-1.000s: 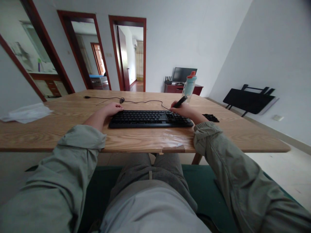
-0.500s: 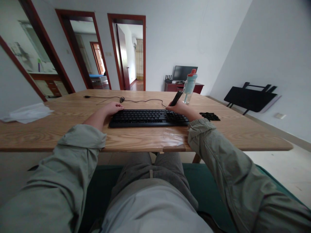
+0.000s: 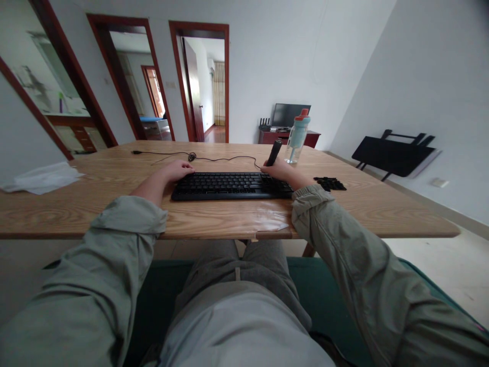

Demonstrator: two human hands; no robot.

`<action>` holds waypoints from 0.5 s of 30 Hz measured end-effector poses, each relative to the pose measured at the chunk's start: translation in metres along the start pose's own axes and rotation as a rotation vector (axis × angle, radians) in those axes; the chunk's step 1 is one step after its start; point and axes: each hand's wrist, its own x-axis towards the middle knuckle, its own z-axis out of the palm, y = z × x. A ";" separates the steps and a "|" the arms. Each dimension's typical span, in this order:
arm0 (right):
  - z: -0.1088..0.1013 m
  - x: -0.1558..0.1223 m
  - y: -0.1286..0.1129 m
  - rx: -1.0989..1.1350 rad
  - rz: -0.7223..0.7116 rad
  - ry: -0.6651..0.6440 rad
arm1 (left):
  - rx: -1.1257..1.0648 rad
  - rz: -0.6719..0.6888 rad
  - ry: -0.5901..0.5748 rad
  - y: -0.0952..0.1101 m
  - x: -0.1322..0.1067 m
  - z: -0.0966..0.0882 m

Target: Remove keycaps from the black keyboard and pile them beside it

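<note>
1. Nearest to my view, past the lap, the near edge of the wooden table [image 3: 214,220] carries a patch of clear film [image 3: 270,218], right of the middle; neither hand is on it.

2. Just beyond lies the black keyboard [image 3: 225,185], flat on the tabletop and long side towards me. It has hardly moved over the last second.

3. At its far left corner I have the left hand [image 3: 176,172], fingers curled narrow and touching the edge. I can't tell whether it pinches or merely rests. It stays put, so I judge it a steadying hand.

4. Over the right end sits the right hand [image 3: 284,172], closed around a black rod [image 3: 274,154]. It has slid a little leftward, and the rod, which leaned well to the right a second ago, now stands nearly upright. I read that as the working spot shifting left along the keys; the rod's lower end is hidden from me.

5. Right of that hand, apart from it, lies a heap of small black pieces [image 3: 330,183], more exposed now that the wrist has moved away.

6. Farther off, a thin cable [image 3: 229,160] crosses the table, and the bottle [image 3: 298,136] stands upright at right, its base now uncovered.
</note>
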 end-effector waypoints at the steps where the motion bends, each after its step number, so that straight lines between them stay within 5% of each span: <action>1: 0.000 -0.001 0.000 0.002 0.004 0.000 | 0.009 0.000 0.002 -0.001 0.000 0.000; 15: 0.004 0.009 -0.013 -0.055 0.030 -0.019 | 0.052 0.002 -0.012 0.009 -0.008 -0.004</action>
